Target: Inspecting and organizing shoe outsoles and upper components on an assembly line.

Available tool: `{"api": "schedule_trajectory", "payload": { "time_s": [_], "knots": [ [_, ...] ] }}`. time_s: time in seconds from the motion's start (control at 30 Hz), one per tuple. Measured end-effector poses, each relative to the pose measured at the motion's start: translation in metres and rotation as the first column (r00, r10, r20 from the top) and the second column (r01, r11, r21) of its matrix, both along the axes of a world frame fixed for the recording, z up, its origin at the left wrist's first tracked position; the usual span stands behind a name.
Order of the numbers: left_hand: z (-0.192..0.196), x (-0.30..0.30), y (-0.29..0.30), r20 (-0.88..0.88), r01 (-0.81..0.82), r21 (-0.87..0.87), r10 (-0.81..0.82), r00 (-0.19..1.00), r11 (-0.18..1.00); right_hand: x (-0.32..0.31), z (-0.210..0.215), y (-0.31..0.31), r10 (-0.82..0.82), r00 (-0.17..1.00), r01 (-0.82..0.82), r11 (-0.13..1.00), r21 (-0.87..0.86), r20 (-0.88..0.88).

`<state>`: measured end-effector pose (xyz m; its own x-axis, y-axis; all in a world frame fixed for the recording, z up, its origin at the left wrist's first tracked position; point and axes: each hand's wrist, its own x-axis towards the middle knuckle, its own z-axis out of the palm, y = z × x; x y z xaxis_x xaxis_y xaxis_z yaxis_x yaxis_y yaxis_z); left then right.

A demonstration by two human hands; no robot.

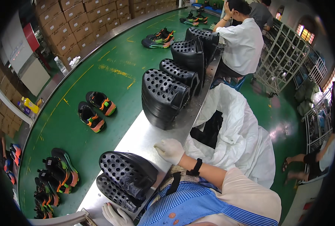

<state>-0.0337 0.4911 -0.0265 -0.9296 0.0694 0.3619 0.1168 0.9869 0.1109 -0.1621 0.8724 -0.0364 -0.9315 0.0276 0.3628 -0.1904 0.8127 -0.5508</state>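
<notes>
The left hand (114, 215), gloved, lies open with fingers spread on the steel ledge (137, 141), just under the near trays (126, 180), a stack of black perforated pieces. The right hand (170, 150), also gloved, rests loosely curled on the ledge just past that stack, grasping nothing. Beyond it stand more trays (163, 96); right of them a white bag (242, 132). Left of the ledge, shoes (96, 111) ride the green belt (99, 75).

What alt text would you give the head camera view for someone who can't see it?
A person's gloved right hand rests on a metal table beside stacks of black perforated trays, while the gloved left hand touches the table's near edge. Pairs of black and orange shoes ride a green conveyor belt alongside.
</notes>
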Motion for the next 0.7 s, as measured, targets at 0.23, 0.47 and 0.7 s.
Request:
{"api": "schedule_trajectory", "payload": {
  "time_s": [0.23,0.47,0.7],
  "knots": [
    [-0.002,0.003,-0.003,-0.004,-0.011,0.003,0.011,1.0,1.0,0.001,-0.003,-0.002,0.013,1.0,-0.013,1.0,-0.012,-0.023],
    [-0.005,0.003,-0.006,0.001,-0.009,0.004,0.009,1.0,1.0,0.001,-0.002,-0.001,0.031,0.999,-0.03,0.999,-0.022,0.03],
    [0.006,0.004,0.004,-0.009,-0.017,-0.018,0.017,1.0,1.0,-0.002,0.004,0.005,0.056,0.998,-0.053,0.996,-0.069,0.035]
  ]
}}
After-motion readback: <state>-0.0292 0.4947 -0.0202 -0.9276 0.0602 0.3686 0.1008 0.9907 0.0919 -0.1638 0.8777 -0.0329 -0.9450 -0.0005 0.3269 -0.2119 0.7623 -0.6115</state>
